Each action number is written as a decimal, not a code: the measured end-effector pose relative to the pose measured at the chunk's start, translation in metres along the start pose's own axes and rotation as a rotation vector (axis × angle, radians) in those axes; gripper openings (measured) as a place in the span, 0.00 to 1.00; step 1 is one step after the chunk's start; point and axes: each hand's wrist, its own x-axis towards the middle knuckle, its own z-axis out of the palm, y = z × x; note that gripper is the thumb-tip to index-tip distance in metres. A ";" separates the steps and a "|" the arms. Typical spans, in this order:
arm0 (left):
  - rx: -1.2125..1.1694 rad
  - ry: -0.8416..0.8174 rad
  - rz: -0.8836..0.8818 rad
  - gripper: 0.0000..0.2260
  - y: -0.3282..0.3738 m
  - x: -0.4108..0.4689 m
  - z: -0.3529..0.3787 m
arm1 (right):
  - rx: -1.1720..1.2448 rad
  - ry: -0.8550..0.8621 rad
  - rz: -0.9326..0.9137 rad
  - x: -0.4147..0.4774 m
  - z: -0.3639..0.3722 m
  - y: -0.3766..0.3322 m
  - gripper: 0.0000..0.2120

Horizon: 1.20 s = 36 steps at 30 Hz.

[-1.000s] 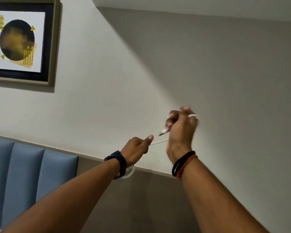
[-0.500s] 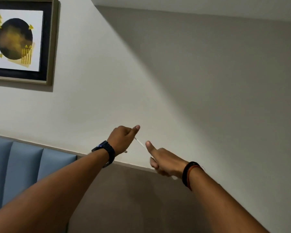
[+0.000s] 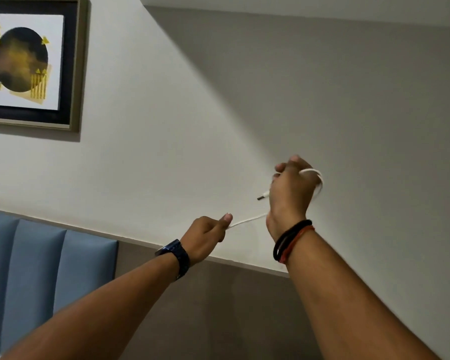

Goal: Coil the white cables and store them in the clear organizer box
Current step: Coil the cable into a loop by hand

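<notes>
Both hands are raised in front of a pale wall, and a thin white cable [image 3: 247, 221] runs between them. The right hand [image 3: 291, 189], at about three o'clock from the centre of the view, has loops of the cable wound around its fingers and palm; a loop shows at its far edge, and the small metal-tipped plug end [image 3: 262, 197] sticks out at its nine o'clock side. That hand is closed loosely around the loops. The left hand [image 3: 208, 236], lower and at about eight o'clock from the right one, is shut in a fist with the thumb pressed onto the cable, feeding a short, nearly taut stretch up toward the right wrist.

By the look of it the coiling is under way but not finished — some turns already sit on the right hand, while how much cable hangs below the left fist is hidden.

The clear organizer box is not in view, so nothing can be said of what it holds. Storing this coil is not yet done, and whether other cables wait cannot be told.

A framed picture with a dark circle and gold shapes [image 3: 24, 63] hangs at ten o'clock, and blue padded panels [image 3: 37, 281] stand at eight o'clock.
</notes>
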 end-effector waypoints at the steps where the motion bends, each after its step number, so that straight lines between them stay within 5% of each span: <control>1: 0.008 -0.009 0.018 0.28 0.003 0.000 0.002 | -0.128 0.061 -0.066 0.003 -0.004 0.007 0.03; 3: 0.018 -0.015 0.073 0.29 0.009 0.002 0.006 | -0.439 0.032 -0.223 0.005 -0.016 0.028 0.07; 6: 0.061 0.006 0.135 0.30 0.014 0.009 0.004 | -1.063 -0.254 -0.405 0.002 -0.038 0.055 0.10; 10: 0.181 0.015 0.174 0.38 0.008 0.015 -0.009 | -1.425 -0.694 -0.258 -0.006 -0.051 0.066 0.27; 14: 0.340 0.008 0.297 0.35 0.003 0.011 -0.023 | -1.036 -1.065 0.386 -0.007 -0.057 0.060 0.36; 19: 0.620 -0.010 0.714 0.22 -0.001 0.000 -0.041 | -0.537 -1.227 0.749 0.001 -0.066 0.047 0.26; 24: 0.513 0.194 0.682 0.17 -0.002 0.007 -0.032 | -0.103 -1.235 0.800 0.003 -0.066 0.041 0.21; 29: 0.315 0.353 0.467 0.13 0.010 0.008 0.001 | 0.135 -1.169 0.744 -0.002 -0.056 0.042 0.20; 33: -0.088 0.126 0.293 0.11 0.023 0.003 0.013 | 0.222 -1.116 0.718 -0.001 -0.057 0.044 0.21; 36: -0.226 0.111 0.189 0.11 0.029 -0.002 0.018 | 0.238 -1.098 0.718 -0.001 -0.059 0.045 0.21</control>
